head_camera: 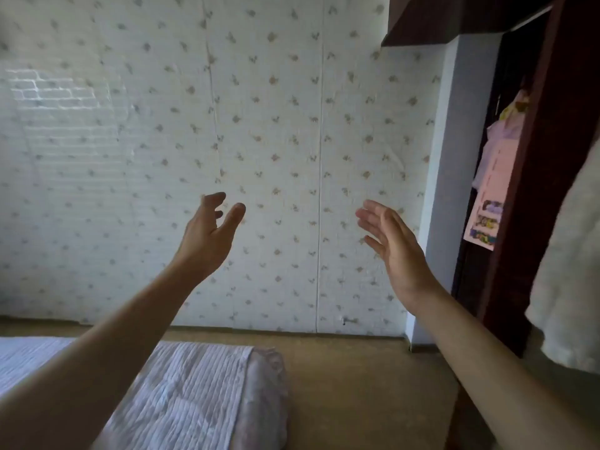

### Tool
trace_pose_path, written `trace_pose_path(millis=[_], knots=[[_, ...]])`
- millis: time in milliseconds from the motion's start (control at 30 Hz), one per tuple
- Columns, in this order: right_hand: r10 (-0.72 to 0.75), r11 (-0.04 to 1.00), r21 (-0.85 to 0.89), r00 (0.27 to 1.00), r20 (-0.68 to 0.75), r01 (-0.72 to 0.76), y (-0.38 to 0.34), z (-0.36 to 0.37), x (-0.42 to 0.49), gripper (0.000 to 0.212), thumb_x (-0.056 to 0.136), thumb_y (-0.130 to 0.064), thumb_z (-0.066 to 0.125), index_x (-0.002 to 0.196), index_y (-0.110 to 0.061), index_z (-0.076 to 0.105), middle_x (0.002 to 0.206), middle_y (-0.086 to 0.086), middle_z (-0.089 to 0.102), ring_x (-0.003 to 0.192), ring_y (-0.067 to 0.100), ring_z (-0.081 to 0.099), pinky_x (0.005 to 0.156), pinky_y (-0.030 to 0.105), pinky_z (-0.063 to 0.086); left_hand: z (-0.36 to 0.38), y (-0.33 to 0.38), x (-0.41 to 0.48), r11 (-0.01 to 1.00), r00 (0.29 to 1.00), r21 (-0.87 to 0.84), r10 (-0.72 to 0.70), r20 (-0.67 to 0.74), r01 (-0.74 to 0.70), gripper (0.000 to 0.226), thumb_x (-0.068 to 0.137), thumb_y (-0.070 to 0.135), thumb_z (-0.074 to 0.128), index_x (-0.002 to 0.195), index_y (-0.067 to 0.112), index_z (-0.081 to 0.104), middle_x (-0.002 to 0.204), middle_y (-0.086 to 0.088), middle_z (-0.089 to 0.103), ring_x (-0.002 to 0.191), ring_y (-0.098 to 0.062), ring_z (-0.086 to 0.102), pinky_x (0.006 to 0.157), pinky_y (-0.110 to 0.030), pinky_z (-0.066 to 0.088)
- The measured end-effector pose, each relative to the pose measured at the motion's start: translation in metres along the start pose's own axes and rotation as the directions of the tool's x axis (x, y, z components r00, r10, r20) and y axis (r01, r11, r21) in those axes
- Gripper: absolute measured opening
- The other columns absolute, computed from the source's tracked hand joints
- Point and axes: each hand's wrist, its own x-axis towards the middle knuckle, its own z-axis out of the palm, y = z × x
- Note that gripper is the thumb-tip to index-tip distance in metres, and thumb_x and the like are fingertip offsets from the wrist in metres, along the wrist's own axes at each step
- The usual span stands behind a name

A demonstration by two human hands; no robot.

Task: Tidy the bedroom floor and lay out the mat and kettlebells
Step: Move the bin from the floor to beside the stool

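Both my arms reach forward at chest height in front of a flower-patterned wall. My left hand (211, 232) is raised with its fingers loosely curled and holds nothing. My right hand (394, 246) is raised beside it with the fingers straight and the palm turned inward, also holding nothing. A folded, quilted white-and-pink bedding pad (201, 394) lies on the tan floor (357, 384) below my left arm. No kettlebells are in view.
The patterned wall (259, 141) closes off the far side. At the right stands a dark wooden wardrobe frame (548, 157) with pink clothes (496, 170) hanging inside. A pale cloth (571, 280) hangs at the right edge.
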Motion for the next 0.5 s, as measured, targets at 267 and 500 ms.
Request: trace_pose_path(millis=[267, 500], knots=[[0.057, 0.996, -0.059, 0.998, -0.040, -0.060, 0.077, 0.028, 0.122, 0.049, 0.095, -0.055, 0.031, 0.135, -0.033, 0.050, 0.139, -0.006, 0.058, 0.131, 0.006, 0.052, 0.117, 0.036, 0.036, 0.036, -0.090, 0.124, 0.991, 0.999, -0.126, -0.040, 0.011, 0.041, 0.062, 0.097, 0.058, 0.041, 0.140, 0.014, 0.043, 0.145, -0.004, 0.049, 0.128, -0.016, 0.047, 0.107, -0.036, 0.037], [0.134, 0.990, -0.027, 0.989, -0.060, -0.136, 0.165, 0.035, 0.216, 0.036, 0.102, -0.050, 0.030, 0.128, -0.038, 0.053, 0.135, -0.005, 0.060, 0.126, 0.009, 0.055, 0.114, 0.041, 0.039, 0.094, -0.168, 0.200, 0.959, 0.985, -0.227, -0.161, 0.062, 0.171, 0.072, 0.080, 0.074, 0.038, 0.133, 0.027, 0.049, 0.134, 0.003, 0.055, 0.126, -0.022, 0.051, 0.110, -0.053, 0.039]])
